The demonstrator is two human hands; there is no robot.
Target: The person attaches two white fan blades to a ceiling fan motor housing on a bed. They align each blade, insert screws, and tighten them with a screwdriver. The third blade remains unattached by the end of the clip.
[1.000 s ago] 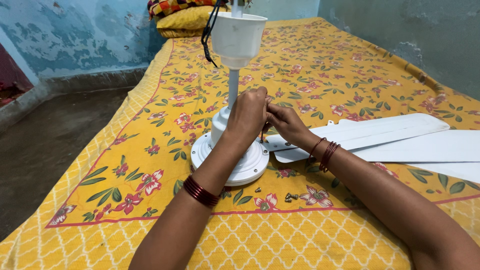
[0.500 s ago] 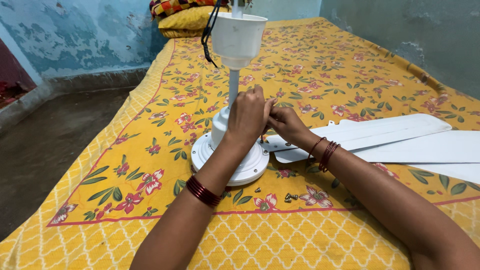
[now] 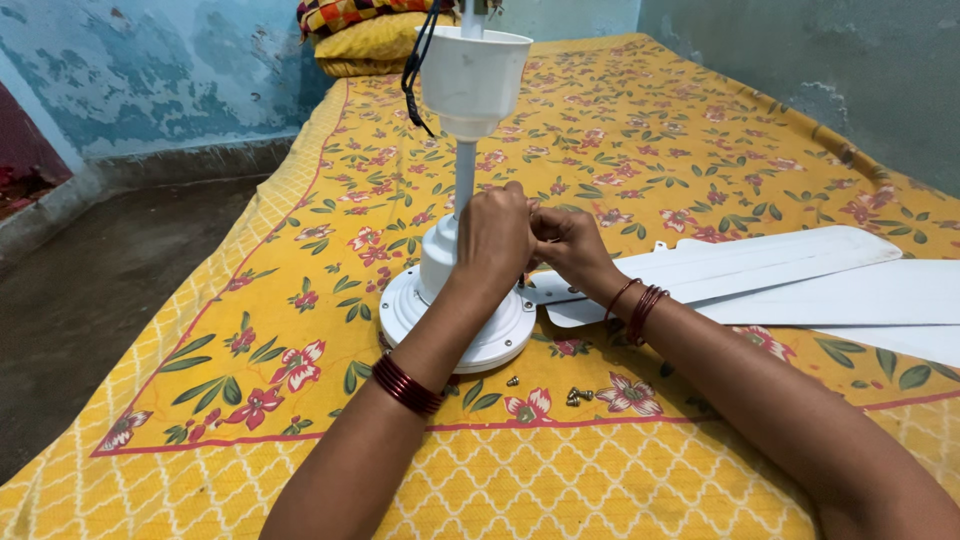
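A white ceiling fan motor (image 3: pixel 455 315) stands on a bed covered by a yellow flowered sheet (image 3: pixel 300 300), its rod (image 3: pixel 465 175) rising to a white cup-shaped cover (image 3: pixel 472 75) with a black cord (image 3: pixel 415 70) hanging beside it. The left hand (image 3: pixel 495 235) is curled over the right edge of the motor, and the right hand (image 3: pixel 565 245) meets it there, fingers pinched together at the spot where the root of a white fan blade (image 3: pixel 720 265) lies against the motor. Both hands are closed narrow around something small. What it is cannot be made out, since the fingers hide it. Two more blades (image 3: pixel 860 300) lie flat on the sheet to the right. A few small screws (image 3: pixel 575 396) lie loose on the sheet just in front of the motor.

The step in hand looks like fixing the blade to the motor with a screw, worked by the fingertips. The next move probably calls for keeping the blade's hole lined up over the motor's hole while the screw is turned, with the left hand steadying the motor so that it does not tip.
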